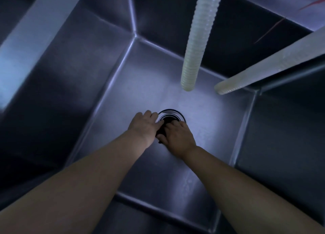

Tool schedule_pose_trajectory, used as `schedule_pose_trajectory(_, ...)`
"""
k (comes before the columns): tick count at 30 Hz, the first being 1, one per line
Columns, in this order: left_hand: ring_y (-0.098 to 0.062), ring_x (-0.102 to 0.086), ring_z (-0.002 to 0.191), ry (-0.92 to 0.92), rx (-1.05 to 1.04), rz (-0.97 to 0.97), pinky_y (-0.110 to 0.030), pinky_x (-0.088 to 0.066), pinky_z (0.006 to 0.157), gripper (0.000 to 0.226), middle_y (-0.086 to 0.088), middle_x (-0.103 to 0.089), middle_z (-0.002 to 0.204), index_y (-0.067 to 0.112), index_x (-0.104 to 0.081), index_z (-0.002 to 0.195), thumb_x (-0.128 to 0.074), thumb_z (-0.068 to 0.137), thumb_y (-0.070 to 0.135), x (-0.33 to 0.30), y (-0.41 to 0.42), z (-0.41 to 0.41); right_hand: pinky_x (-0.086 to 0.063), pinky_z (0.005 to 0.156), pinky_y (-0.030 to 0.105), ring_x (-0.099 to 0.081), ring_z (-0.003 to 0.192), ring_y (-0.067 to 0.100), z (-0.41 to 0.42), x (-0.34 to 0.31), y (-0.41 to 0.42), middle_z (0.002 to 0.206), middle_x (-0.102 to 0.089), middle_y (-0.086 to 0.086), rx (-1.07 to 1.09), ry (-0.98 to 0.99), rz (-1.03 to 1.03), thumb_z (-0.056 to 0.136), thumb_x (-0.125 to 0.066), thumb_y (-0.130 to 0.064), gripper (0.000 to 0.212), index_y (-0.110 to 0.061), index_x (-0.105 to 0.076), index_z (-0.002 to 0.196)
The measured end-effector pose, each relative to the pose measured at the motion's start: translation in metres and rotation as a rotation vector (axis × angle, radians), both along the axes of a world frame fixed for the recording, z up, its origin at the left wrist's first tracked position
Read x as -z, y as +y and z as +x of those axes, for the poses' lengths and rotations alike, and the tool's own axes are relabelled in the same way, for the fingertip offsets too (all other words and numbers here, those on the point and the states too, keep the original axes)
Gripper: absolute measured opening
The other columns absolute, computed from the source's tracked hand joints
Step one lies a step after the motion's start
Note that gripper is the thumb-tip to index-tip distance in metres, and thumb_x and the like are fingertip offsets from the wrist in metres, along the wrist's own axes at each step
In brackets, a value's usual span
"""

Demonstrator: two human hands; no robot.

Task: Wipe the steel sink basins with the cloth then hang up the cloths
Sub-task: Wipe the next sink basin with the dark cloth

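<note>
Deep in steel basin (pixel 202 117), both hands at drain (pixel 169 115), left hand (pixel 144 125) at nine o'clock, right hand (pixel 176 135) at five, grips indiscernible, no cloth visible; work gently, seat squarely.

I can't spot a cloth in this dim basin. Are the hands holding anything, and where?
Both the left hand and right hand grip a dark object at the drain; what it is cannot be told.
</note>
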State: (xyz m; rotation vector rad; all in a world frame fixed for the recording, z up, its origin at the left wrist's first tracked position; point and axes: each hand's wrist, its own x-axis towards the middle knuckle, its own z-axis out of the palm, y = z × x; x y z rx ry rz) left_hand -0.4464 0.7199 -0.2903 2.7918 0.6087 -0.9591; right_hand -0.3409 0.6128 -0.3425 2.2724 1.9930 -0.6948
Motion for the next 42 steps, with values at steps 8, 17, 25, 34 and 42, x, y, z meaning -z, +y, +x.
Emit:
schedule_pose_trajectory(8,-0.026,-0.033,0.121,-0.031,0.001,0.035,-0.034,-0.032,0.093,0.060,-0.009,-0.036,0.131,0.025,-0.013,0.150,-0.039,0.096,0.034,0.006,-0.006,-0.002,-0.019,0.104,0.035,-0.038,0.117,0.026,-0.011,-0.007,0.003,0.118,-0.059,0.008,-0.018,-0.152,-0.069,0.098,-0.020,-0.047,0.061,-0.006,-0.051,0.130)
schedule_pose_trajectory(17,-0.027,-0.031,0.122,-0.004,-0.169,-0.065,-0.035,-0.032,0.093,0.061,-0.008,-0.033,0.132,0.029,-0.018,0.147,-0.040,0.091,0.017,-0.011,-0.011,-0.012,-0.027,0.088,0.031,-0.048,0.105,0.025,-0.003,-0.018,0.010,0.098,-0.065,0.008,0.151,0.143,-0.087,0.093,-0.048,-0.033,0.028,-0.013,-0.068,0.093)
schedule_pose_trajectory(25,-0.026,-0.045,0.112,0.033,-0.223,-0.043,-0.035,-0.037,0.086,0.040,-0.008,-0.048,0.121,0.017,-0.042,0.131,-0.040,0.091,0.017,-0.097,-0.019,-0.056,-0.038,0.079,0.002,-0.058,0.105,0.007,-0.004,-0.065,-0.033,0.126,-0.058,0.008,0.951,0.798,0.146,0.095,-0.052,-0.012,0.032,-0.008,-0.057,0.127)
schedule_pose_trajectory(34,-0.026,-0.048,0.113,-0.036,-0.301,-0.076,-0.035,-0.039,0.085,0.036,-0.008,-0.050,0.124,0.016,-0.041,0.132,-0.032,0.099,0.023,-0.212,-0.078,-0.087,-0.049,0.078,0.030,-0.064,0.090,0.018,-0.005,-0.157,-0.092,0.100,-0.067,0.003,1.420,1.001,0.167,0.089,-0.059,-0.044,0.042,-0.018,-0.062,0.121)
schedule_pose_trajectory(42,-0.029,-0.048,0.114,-0.062,-0.346,-0.154,-0.038,-0.041,0.088,0.040,-0.011,-0.047,0.128,0.013,-0.036,0.136,-0.031,0.100,0.027,-0.221,-0.100,-0.088,-0.047,0.090,0.041,-0.060,0.108,0.035,-0.006,-0.182,-0.079,0.121,-0.061,0.015,1.406,1.058,0.197,0.094,-0.051,-0.045,0.048,-0.018,-0.052,0.133)
